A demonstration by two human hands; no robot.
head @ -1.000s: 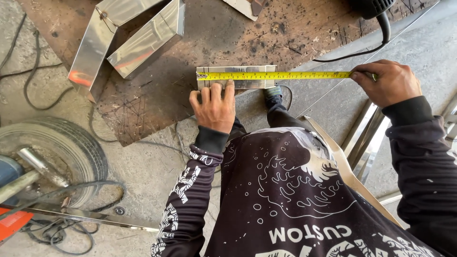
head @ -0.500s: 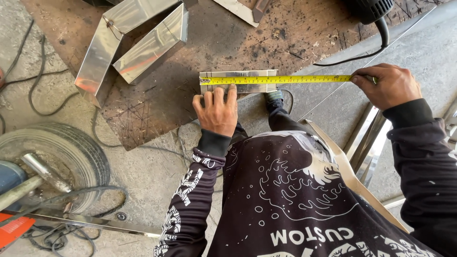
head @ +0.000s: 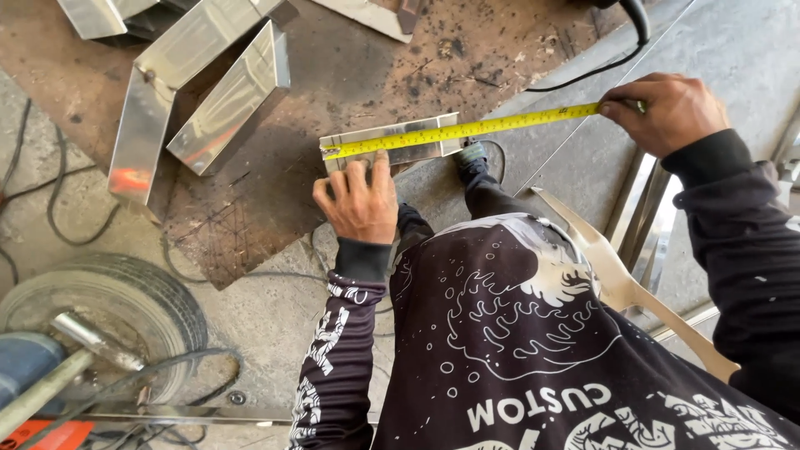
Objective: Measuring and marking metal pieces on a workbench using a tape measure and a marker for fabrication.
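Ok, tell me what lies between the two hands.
In the head view, the yellow tape stretches from the left hand to the right hand. It crosses the steel piece, then a shoe and bare floor.

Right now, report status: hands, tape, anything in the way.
Left hand pressing metal piece flat. Right hand pinching yellow tape measure, stretched along the piece. Black cable beyond the tape, apart from it.
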